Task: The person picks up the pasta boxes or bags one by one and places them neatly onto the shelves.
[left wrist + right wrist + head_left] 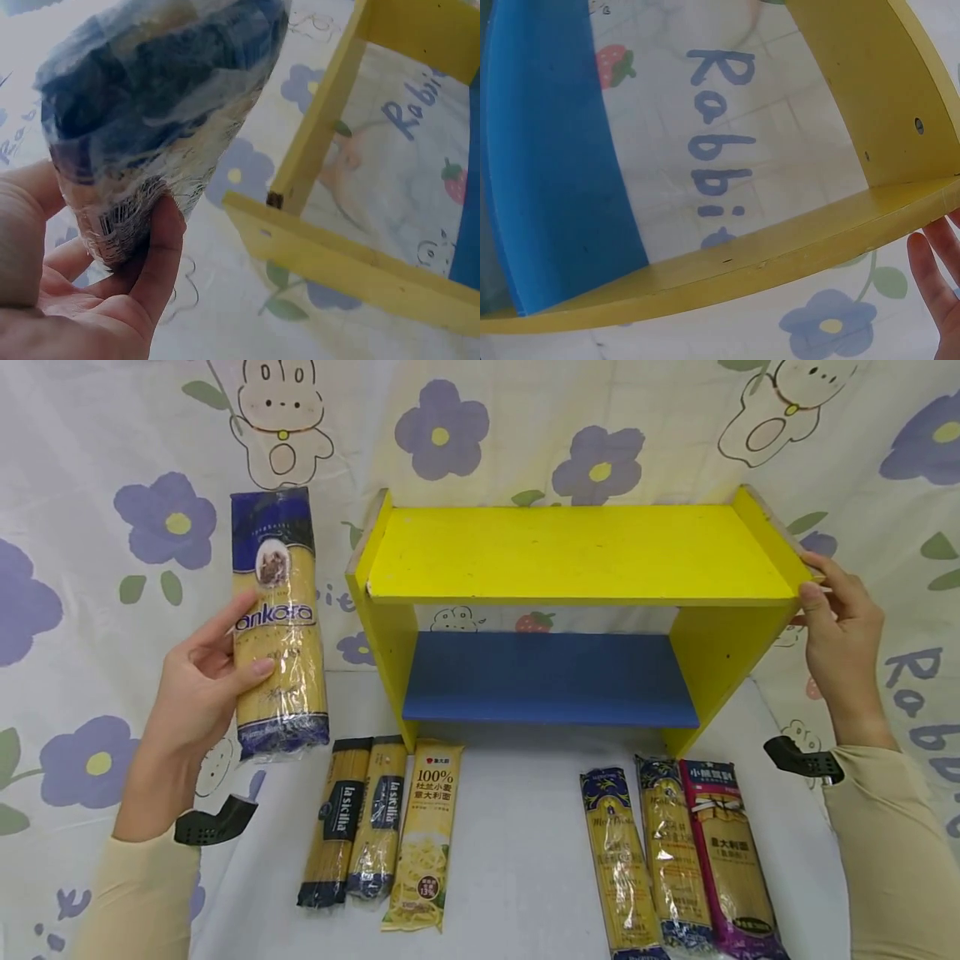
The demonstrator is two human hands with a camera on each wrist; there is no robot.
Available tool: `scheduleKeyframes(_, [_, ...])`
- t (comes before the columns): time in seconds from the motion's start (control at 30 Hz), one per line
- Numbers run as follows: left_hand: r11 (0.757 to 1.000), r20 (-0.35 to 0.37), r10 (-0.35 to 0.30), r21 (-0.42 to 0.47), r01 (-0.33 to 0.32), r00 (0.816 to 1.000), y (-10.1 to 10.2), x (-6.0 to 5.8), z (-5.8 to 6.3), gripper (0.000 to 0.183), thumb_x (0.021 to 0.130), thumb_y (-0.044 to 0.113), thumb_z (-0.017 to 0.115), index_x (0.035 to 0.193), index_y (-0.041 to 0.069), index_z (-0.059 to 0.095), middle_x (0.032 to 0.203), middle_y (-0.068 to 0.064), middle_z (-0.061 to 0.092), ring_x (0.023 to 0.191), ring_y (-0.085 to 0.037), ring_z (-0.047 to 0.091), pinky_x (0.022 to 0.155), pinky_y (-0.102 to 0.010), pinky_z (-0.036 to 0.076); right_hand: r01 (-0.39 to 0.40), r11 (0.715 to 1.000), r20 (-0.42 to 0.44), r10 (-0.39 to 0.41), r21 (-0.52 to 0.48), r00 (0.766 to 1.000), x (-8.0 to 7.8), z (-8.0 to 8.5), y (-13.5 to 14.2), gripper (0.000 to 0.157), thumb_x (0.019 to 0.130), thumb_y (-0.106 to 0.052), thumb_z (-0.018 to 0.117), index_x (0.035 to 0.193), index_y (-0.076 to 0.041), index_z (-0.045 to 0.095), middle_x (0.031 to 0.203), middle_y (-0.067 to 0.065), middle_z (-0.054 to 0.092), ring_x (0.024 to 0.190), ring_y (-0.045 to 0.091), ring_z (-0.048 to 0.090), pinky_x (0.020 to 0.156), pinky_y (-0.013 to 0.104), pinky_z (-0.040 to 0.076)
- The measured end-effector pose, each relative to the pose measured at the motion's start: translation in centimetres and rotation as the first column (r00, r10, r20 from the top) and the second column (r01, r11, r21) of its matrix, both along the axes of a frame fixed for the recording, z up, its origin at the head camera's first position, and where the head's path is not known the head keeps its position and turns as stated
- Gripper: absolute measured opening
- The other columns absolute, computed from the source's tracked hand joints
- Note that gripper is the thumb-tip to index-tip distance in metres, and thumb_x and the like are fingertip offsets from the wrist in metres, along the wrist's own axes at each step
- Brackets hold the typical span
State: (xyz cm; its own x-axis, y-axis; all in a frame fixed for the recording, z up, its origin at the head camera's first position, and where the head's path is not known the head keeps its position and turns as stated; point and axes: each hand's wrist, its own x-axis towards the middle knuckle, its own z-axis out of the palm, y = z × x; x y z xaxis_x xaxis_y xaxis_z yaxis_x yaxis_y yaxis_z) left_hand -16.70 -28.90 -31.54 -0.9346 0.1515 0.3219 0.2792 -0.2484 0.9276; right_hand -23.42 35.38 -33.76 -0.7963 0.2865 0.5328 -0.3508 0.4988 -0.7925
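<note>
A blue-and-clear pack of Ankara spaghetti [283, 693] is upright in my left hand [197, 672], thumb across its front and fingers round its side. In the left wrist view the crinkled lower end of the spaghetti pack [165, 97] fills the upper left, above my fingers. On the other side, my right hand [847, 631] grips the upper right side of a yellow shelf unit [577, 552], with the thumb at its front edge. The unit has a blue lower shelf [551, 681]. In the right wrist view only some fingertips [926, 274] show beside the yellow side panel.
Left of centre on the white surface lie two La Sicilia spaghetti packs [333, 827] and a yellow pasta pack [426, 835]. At the right lie two blue-topped pasta packs [618, 860] and a magenta one [731, 860]. A patterned cloth [517, 410] hangs behind the unit.
</note>
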Motion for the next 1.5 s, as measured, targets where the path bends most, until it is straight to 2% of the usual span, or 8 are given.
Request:
scheduleKeyframes(0.13, [0.999, -0.033, -0.051, 0.015, 0.051, 0.998, 1.8, -1.3, 1.4, 0.074, 0.087, -0.023, 0.053, 0.153, 0.007, 0.037, 0.138, -0.014, 0.054, 0.114, -0.023, 0.063, 0.085, -0.027, 0.06, 0.0, 1.0, -0.001, 0.0, 0.001, 1.0, -0.1, -0.1, 0.1, 0.037, 0.101, -0.018, 0.054, 0.137, -0.021, 0.061, 0.109, -0.021, 0.057, 0.095, -0.002, 0.059, 0.077, 0.003, 0.049])
scheduleKeyframes(0.33, [0.993, -0.041, -0.116, -0.043, 0.114, 0.992, 4.9, -3.8, 2.8, 0.07, 0.089, -0.018, 0.055, 0.151, 0.01, 0.04, 0.139, -0.013, 0.054, 0.117, -0.024, 0.06, 0.086, -0.027, 0.059, 0.005, 1.0, -0.022, -0.005, -0.001, 1.0, -0.2, -0.2, 0.2, 0.036, 0.101, -0.016, 0.055, 0.136, -0.02, 0.061, 0.108, -0.02, 0.057, 0.091, -0.002, 0.059, 0.075, 0.004, 0.05])
scheduleKeyframes(0.5, [0.986, 0.004, -0.149, -0.075, 0.149, 0.989, 7.4, -5.6, 3.0, 0.067, 0.09, -0.012, 0.058, 0.151, 0.014, 0.043, 0.141, -0.013, 0.05, 0.116, -0.024, 0.059, 0.086, -0.026, 0.059, -0.004, 1.0, -0.023, 0.004, -0.005, 1.0, -0.1, -0.1, 0.0, 0.036, 0.101, -0.016, 0.055, 0.136, -0.018, 0.062, 0.106, -0.02, 0.057, 0.09, -0.003, 0.059, 0.074, 0.004, 0.05])
scheduleKeyframes(0.67, [0.983, 0.091, -0.175, -0.036, 0.179, 0.98, 9.4, -6.9, 2.9, 0.067, 0.091, -0.01, 0.059, 0.151, 0.015, 0.043, 0.139, -0.014, 0.05, 0.112, -0.024, 0.06, 0.083, -0.026, 0.059, -0.009, 1.0, -0.016, 0.008, -0.012, 1.0, 0.1, -0.1, -0.1, 0.036, 0.101, -0.015, 0.055, 0.136, -0.017, 0.062, 0.106, -0.019, 0.058, 0.089, -0.003, 0.059, 0.074, 0.004, 0.05])
scheduleKeyframes(0.83, [0.984, 0.218, -0.176, 0.01, 0.178, 0.96, 10.4, -7.2, 2.7, 0.066, 0.091, -0.005, 0.063, 0.15, 0.017, 0.044, 0.134, -0.012, 0.052, 0.107, -0.024, 0.061, 0.08, -0.028, 0.06, -0.008, 1.0, -0.009, 0.008, -0.009, 1.0, 0.0, -0.1, -0.2, 0.036, 0.101, -0.016, 0.055, 0.136, -0.018, 0.062, 0.108, -0.019, 0.058, 0.091, -0.003, 0.059, 0.075, 0.004, 0.05])
scheduleKeyframes(0.97, [0.983, 0.283, -0.185, 0.046, 0.18, 0.941, 10.6, -7.3, 2.4, 0.066, 0.091, -0.004, 0.065, 0.15, 0.016, 0.044, 0.133, -0.012, 0.052, 0.106, -0.023, 0.063, 0.081, -0.029, 0.061, -0.004, 1.0, -0.015, 0.004, -0.001, 1.0, 0.0, 0.0, -0.2, 0.036, 0.101, -0.016, 0.054, 0.136, -0.019, 0.061, 0.108, -0.02, 0.058, 0.091, -0.003, 0.059, 0.075, 0.004, 0.05])
scheduleKeyframes(1.27, [0.99, 0.352, -0.14, 0.058, 0.128, 0.925, 10.2, -7.6, 1.4, 0.063, 0.092, 0.003, 0.066, 0.15, 0.018, 0.045, 0.145, -0.013, 0.047, 0.098, -0.019, 0.068, 0.076, -0.027, 0.061, -0.013, 1.0, -0.013, 0.013, -0.001, 1.0, 0.0, 0.0, -0.3, 0.037, 0.101, -0.015, 0.054, 0.137, -0.018, 0.061, 0.109, -0.019, 0.058, 0.091, -0.002, 0.059, 0.075, 0.004, 0.05])
scheduleKeyframes(1.5, [0.99, 0.401, -0.141, 0.076, 0.12, 0.905, 9.9, -7.4, 1.1, 0.062, 0.092, 0.006, 0.068, 0.148, 0.023, 0.047, 0.15, -0.009, 0.041, 0.099, -0.018, 0.068, 0.078, -0.026, 0.06, -0.005, 1.0, -0.014, 0.005, -0.015, 1.0, 0.0, 0.0, -0.3, 0.036, 0.101, -0.016, 0.054, 0.136, -0.018, 0.062, 0.108, -0.018, 0.059, 0.09, -0.002, 0.059, 0.074, 0.005, 0.051])
